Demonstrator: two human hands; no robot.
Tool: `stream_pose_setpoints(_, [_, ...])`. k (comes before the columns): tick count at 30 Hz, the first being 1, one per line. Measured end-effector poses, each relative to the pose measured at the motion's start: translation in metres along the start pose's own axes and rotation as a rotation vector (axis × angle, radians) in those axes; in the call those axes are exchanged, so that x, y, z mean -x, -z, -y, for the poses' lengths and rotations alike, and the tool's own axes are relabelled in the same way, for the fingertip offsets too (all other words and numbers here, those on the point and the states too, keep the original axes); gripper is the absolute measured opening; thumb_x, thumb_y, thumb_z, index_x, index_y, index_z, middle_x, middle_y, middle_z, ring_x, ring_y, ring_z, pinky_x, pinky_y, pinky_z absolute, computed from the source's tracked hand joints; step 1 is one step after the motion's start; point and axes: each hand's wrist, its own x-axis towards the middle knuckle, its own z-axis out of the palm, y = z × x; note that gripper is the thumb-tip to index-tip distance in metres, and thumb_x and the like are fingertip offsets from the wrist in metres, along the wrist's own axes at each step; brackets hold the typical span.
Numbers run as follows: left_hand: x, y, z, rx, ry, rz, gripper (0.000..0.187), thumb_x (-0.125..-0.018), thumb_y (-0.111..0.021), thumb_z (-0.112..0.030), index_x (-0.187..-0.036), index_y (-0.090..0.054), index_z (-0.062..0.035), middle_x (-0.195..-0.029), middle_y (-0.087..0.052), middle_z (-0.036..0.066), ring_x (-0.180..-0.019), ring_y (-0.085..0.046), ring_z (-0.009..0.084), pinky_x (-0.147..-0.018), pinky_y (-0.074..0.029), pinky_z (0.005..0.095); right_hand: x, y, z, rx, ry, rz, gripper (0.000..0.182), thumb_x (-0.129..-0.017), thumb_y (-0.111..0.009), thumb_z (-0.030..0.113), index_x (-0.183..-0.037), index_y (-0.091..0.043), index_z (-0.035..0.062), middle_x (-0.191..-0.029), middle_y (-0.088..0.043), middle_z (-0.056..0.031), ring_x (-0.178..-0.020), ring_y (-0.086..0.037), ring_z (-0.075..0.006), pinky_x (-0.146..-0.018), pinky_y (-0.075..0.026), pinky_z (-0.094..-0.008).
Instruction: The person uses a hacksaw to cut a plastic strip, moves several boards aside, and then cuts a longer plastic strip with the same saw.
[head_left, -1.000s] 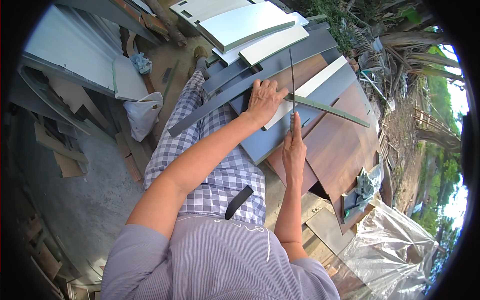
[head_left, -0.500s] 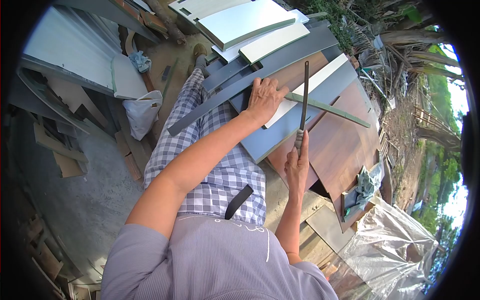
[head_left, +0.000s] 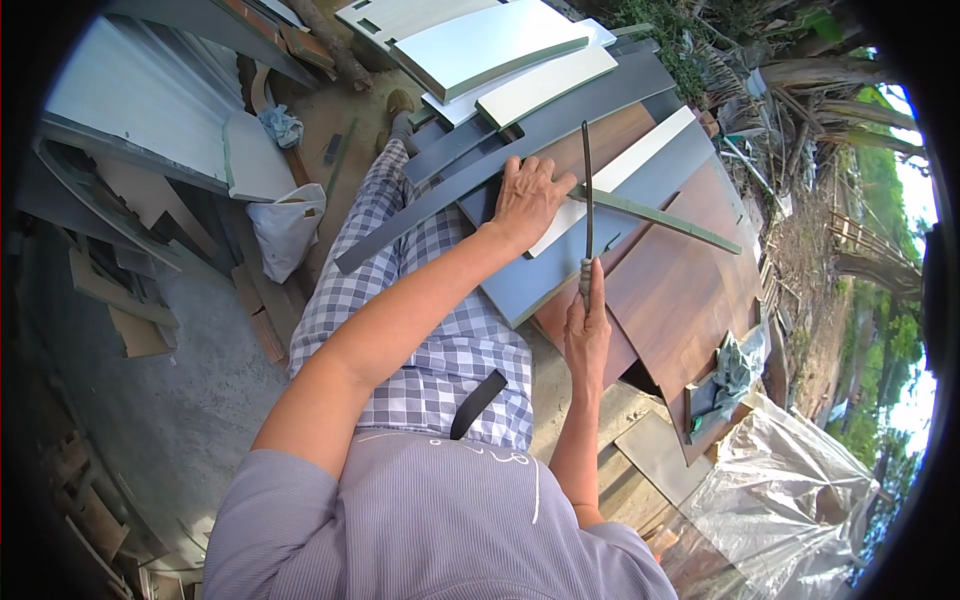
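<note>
My left hand (head_left: 530,205) is closed on the near end of a narrow green-edged strip of board (head_left: 685,221), thumb along it. The strip slants away to the right over stacked panels. My right hand (head_left: 587,325) grips the wrapped handle of a long, thin dark blade (head_left: 588,185), index finger stretched along the handle. The blade points away from me and crosses over the strip just right of my left thumb. Under both lie a white strip (head_left: 647,158) and a blue-grey board (head_left: 560,272).
Wood-brown panels (head_left: 690,285) lie to the right, with a crumpled plastic bag (head_left: 735,365) on them. White boards (head_left: 495,45) are stacked beyond. At left are a white sack (head_left: 285,235) and offcuts (head_left: 120,290). Clear plastic sheeting (head_left: 780,490) covers the lower right.
My right hand and the blade have shifted slightly left, and the blade has turned edge-on. My left hand and the strip stay in place.
</note>
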Motion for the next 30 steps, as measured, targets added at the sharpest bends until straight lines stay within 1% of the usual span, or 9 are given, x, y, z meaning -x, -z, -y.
stream_pose_setpoints(1, [0.0, 0.0, 0.0, 0.005, 0.003, 0.0, 0.013, -0.083, -0.064, -0.013, -0.096, -0.063, -0.0141, -0.088, -0.056, 0.007, -0.092, -0.056, 0.0241, -0.082, -0.034, 0.0404, 0.0, 0.001, 0.003, 0.001, 0.001, 0.0, 0.057, -0.099, -0.046, 0.012, -0.15, -0.032, 0.0309, -0.078, -0.057, -0.0046, -0.059, -0.05, -0.0098, -0.056, -0.046, -0.0285])
stream_pose_setpoints(3, [0.0, 0.0, 0.0, 0.002, 0.001, -0.001, 0.013, -0.083, -0.064, -0.013, -0.096, -0.063, -0.0141, -0.088, -0.056, 0.007, -0.092, -0.056, 0.024, -0.083, -0.034, 0.0404, -0.003, 0.003, 0.01, 0.064, 0.011, -0.001, 0.057, -0.098, -0.045, 0.012, -0.15, -0.032, 0.031, -0.097, -0.067, -0.0152, -0.071, -0.062, -0.0225, -0.069, -0.049, -0.0354])
stream_pose_setpoints(6, [0.0, 0.0, 0.0, 0.002, -0.005, -0.005, 0.012, -0.083, -0.063, -0.013, -0.095, -0.062, -0.014, -0.087, -0.056, 0.007, -0.092, -0.055, 0.0238, -0.083, -0.034, 0.0403, -0.013, 0.003, 0.017, 0.087, 0.027, 0.009, 0.057, -0.098, -0.045, 0.012, -0.15, -0.031, 0.0309, -0.114, -0.065, -0.0202, -0.085, -0.066, -0.0345, -0.079, -0.048, -0.0403])
stream_pose_setpoints(9, [0.0, 0.0, -0.001, 0.001, 0.001, -0.008, 0.011, -0.083, -0.064, -0.013, -0.094, -0.062, -0.0139, -0.087, -0.056, 0.007, -0.091, -0.056, 0.0237, -0.082, -0.034, 0.0402, -0.023, 0.002, 0.027, 0.112, 0.031, 0.025, 0.056, -0.098, -0.044, 0.012, -0.15, -0.031, 0.0309, -0.117, -0.064, -0.0198, -0.09, -0.065, -0.0397, -0.08, -0.049, -0.043])
stream_pose_setpoints(13, [0.0, 0.001, -0.001, 0.004, 0.018, 0.01, 0.012, -0.083, -0.065, -0.013, -0.094, -0.063, -0.0139, -0.088, -0.056, 0.007, -0.093, -0.056, 0.0238, -0.082, -0.035, 0.0401, -0.015, 0.003, 0.02, 0.126, 0.104, -0.013, 0.057, -0.098, -0.044, 0.013, -0.15, -0.03, 0.0312, -0.113, -0.065, -0.0225, -0.091, -0.066, -0.0402, -0.08, -0.049, -0.0445])
stream_pose_setpoints(19, [-0.001, 0.001, -0.002, -0.004, 0.02, 0.03, 0.013, -0.083, -0.063, -0.011, -0.095, -0.063, -0.0139, -0.089, -0.057, 0.007, -0.095, -0.056, 0.0238, -0.082, -0.035, 0.0405, 0.008, 0.012, 0.02, 0.13, -0.067, 0.056, 0.056, -0.098, -0.044, 0.013, -0.15, -0.03, 0.0308, -0.11, -0.064, -0.024, -0.092, -0.066, -0.0397, -0.08, -0.048, -0.0445])
stream_pose_setpoints(22, [-0.001, 0.002, -0.003, -0.016, -0.001, 0.01, 0.012, -0.083, -0.062, -0.01, -0.095, -0.063, -0.0141, -0.088, -0.056, 0.007, -0.094, -0.056, 0.0239, -0.082, -0.035, 0.0406, -0.009, 0.006, 0.025, 0.102, -0.05, 0.06, 0.056, -0.098, -0.044, 0.014, -0.15, -0.031, 0.0305, -0.114, -0.064, -0.0237, -0.096, -0.065, -0.0409, -0.08, -0.048, -0.0462])
stream_pose_setpoints(24, [-0.001, 0.002, -0.003, -0.025, -0.002, 0.006, 0.012, -0.084, -0.061, -0.01, -0.095, -0.063, -0.0141, -0.088, -0.056, 0.007, -0.094, -0.056, 0.0239, -0.082, -0.035, 0.0405, -0.024, -0.001, 0.023, 0.089, 0.13, -0.021, 0.055, -0.098, -0.044, 0.014, -0.149, -0.031, 0.0298, -0.118, -0.062, -0.0234, -0.101, -0.063, -0.0423, -0.081, -0.047, -0.0474])
stream_pose_setpoints(30, [0.0, 0.001, -0.002, -0.012, 0.01, -0.004, 0.012, -0.084, -0.06, -0.01, -0.095, -0.063, -0.014, -0.087, -0.055, 0.007, -0.093, -0.055, 0.0237, -0.081, -0.034, 0.0402, -0.025, 0.0, 0.022, 0.114, 0.058, 0.017, 0.055, -0.098, -0.044, 0.012, -0.149, -0.031, 0.0292, -0.122, -0.061, -0.0221, -0.102, -0.063, -0.0426, -0.082, -0.047, -0.0475])
